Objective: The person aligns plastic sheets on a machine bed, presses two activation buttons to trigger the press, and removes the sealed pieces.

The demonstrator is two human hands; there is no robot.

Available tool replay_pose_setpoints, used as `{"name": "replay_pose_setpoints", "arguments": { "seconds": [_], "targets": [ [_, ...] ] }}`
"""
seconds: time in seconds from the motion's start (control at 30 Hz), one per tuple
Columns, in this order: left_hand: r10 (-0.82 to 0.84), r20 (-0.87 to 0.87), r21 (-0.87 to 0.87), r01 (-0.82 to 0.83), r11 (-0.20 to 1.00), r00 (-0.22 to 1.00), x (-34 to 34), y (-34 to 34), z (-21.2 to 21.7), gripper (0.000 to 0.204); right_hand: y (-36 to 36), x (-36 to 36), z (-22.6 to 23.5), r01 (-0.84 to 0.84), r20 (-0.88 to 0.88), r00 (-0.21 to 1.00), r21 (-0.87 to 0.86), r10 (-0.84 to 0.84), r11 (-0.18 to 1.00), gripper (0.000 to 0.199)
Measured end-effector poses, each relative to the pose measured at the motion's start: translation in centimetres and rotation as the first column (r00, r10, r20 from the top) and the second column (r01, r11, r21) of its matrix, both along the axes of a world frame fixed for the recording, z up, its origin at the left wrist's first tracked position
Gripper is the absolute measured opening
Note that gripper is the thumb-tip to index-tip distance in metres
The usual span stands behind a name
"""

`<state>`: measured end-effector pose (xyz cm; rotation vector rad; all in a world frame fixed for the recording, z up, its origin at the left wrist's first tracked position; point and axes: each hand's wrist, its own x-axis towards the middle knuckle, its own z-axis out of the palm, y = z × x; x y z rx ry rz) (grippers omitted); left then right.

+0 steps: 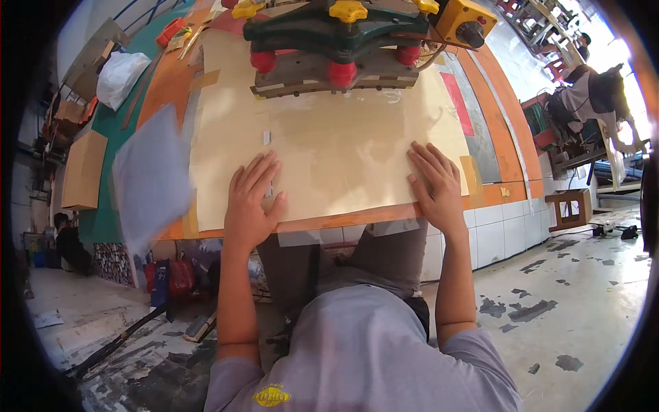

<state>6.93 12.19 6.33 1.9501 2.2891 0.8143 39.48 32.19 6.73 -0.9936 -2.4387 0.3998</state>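
Evidently, both hands are laid palm-down near the front edge of the cream sheet (343, 158), well apart, so that its two sides seem to be steadied evenly. The fingers of the left hand (255, 196) are held fairly close, with the thumb set apart; those of the right hand (436, 182) are slightly spread. Nothing is seen to be pinched by either, though how firmly they are pressed down cannot be told. The sheet is spread beneath and between the hands, and tan tape (471, 175) is stuck at its edge just beyond the right hand, presumably to stop it from sliding. A small white strip (267, 137) is placed just ahead of the left fingertips, perhaps as a position mark. Beyond both hands, the dark green press (336, 31) is set over the far part of the sheet, and the near part is thereby left within reach. To the left of the left hand, translucent film (152, 172) is laid over the table's side, possibly so placed for easy reach.
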Motion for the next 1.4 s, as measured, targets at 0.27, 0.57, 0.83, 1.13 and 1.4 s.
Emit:
{"name": "replay_pose_setpoints", "arguments": {
  "seconds": [0.27,0.57,0.83,1.13,1.4],
  "targets": [
    [0.022,-0.004,-0.019,-0.022,1.0,1.0,0.2,-0.1,0.3,0.054,-0.1,0.1,0.2,-0.007,-0.004,1.0,-0.012,0.007,1.0,0.045],
    [0.014,0.006,-0.011,-0.014,1.0,1.0,0.0,-0.1,0.0,0.056,-0.3,-0.3,0.4,0.013,-0.011,1.0,-0.019,-0.013,1.0,0.044],
    [0.023,0.002,-0.022,-0.022,1.0,1.0,0.2,0.0,0.2,0.055,-0.2,-0.2,0.3,0.014,-0.001,1.0,-0.006,-0.014,1.0,0.044],
    [0.021,0.002,-0.021,-0.021,1.0,1.0,0.1,-0.1,0.2,0.055,-0.3,-0.2,0.4,0.009,0.005,1.0,0.002,-0.009,1.0,0.044],
    [0.056,0.026,0.087,-0.058,0.995,0.998,0.4,-1.9,-0.6,0.052,-1.1,0.7,-0.6,0.048,-0.125,0.991,0.05,-0.041,0.998,0.033]
  ]
}}
